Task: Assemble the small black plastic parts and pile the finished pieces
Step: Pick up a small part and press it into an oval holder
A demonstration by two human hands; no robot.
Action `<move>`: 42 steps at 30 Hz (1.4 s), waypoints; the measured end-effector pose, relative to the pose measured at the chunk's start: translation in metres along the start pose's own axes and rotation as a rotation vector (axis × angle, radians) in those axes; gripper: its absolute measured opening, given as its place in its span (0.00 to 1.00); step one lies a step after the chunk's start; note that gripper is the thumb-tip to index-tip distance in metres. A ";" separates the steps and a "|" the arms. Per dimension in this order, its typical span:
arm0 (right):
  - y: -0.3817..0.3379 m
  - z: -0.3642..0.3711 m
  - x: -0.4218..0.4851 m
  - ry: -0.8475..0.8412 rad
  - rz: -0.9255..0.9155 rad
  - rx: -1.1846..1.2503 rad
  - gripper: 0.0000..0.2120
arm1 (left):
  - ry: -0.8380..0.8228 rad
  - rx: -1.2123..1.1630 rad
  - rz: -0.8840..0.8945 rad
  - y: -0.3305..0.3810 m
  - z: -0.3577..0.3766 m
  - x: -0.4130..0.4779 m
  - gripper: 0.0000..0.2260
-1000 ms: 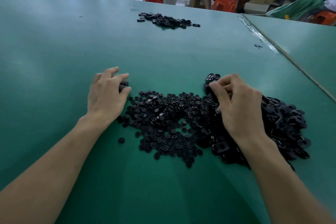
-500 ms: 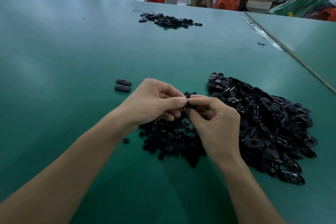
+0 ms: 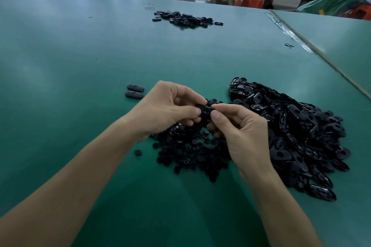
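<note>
Dim, cool overhead light leaves soft pale glare on the green table (image 3: 60,66), with wide-angle bending at the edges.

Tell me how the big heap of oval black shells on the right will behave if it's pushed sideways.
The oval shells lie loosely heaped, so they would probably slide and scatter rather than move as one. Their glossy surfaces and the smooth green table suggest little grip. They look thin and hollow, likely light and stiff.

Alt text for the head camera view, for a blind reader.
Left hand and right hand pinch one black part over a heap of round pieces on a green table. Oval shells lie right, two assembled pieces left.
</note>
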State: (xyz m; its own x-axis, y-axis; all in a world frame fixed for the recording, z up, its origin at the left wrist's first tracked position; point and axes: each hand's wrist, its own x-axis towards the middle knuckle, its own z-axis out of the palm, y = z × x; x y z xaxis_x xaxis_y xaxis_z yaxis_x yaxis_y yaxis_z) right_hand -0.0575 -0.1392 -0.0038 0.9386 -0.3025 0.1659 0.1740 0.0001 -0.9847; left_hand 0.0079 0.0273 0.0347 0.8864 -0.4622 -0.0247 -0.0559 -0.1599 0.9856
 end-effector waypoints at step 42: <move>-0.004 0.003 -0.006 0.045 -0.236 -0.627 0.08 | 0.140 0.139 -0.046 -0.020 -0.004 0.009 0.06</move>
State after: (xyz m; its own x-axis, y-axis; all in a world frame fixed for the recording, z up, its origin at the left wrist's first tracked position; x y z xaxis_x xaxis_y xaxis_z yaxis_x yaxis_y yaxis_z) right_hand -0.0624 -0.1347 -0.0009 0.8810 -0.2655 0.3916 0.1547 -0.6205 -0.7688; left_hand 0.0191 0.0299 0.0153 0.9443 -0.3271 -0.0356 -0.0683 -0.3008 0.9512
